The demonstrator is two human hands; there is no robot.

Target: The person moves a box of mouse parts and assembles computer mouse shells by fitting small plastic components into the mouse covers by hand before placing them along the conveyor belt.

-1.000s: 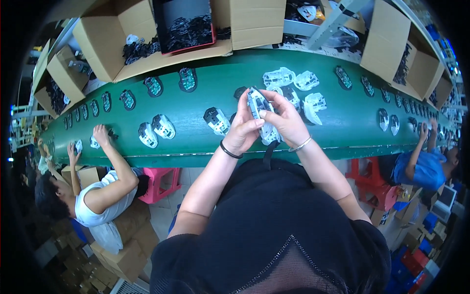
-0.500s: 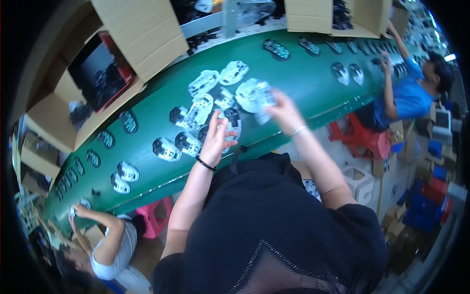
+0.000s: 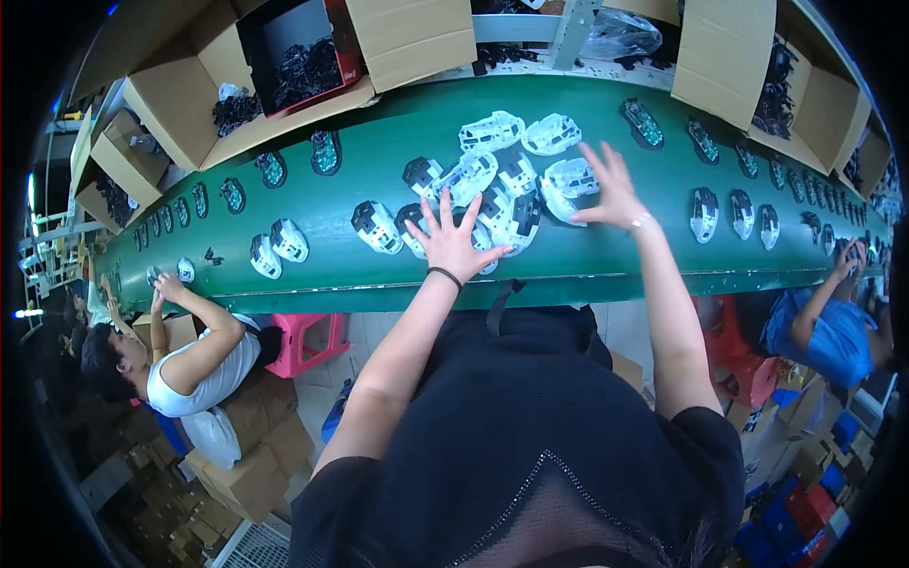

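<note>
My left hand (image 3: 451, 250) lies open with fingers spread over the near side of a cluster of computer mouse shells, partly hiding several. Beneath and beside its fingertips are black-and-white mouse shells (image 3: 376, 227). My right hand (image 3: 615, 197) is open too, thumb and fingers apart, at the right edge of a white mouse shell (image 3: 566, 183); whether it touches the shell I cannot tell. Behind the hands, two more white shells (image 3: 493, 131) lie with their hollow inner sides showing. Neither hand holds anything.
Mouse bases with green circuit boards (image 3: 643, 124) line the far side of the green conveyor belt (image 3: 398, 161). Open cardboard boxes (image 3: 417, 43) of black parts stand behind it. A co-worker in white (image 3: 204, 364) sits left, another in blue (image 3: 822, 331) right.
The whole view has swung, levelling the belt. My right hand, blurred at the right-hand white shell before, now shows spread fingers. My left hand has spread its fingers over the cluster.
</note>
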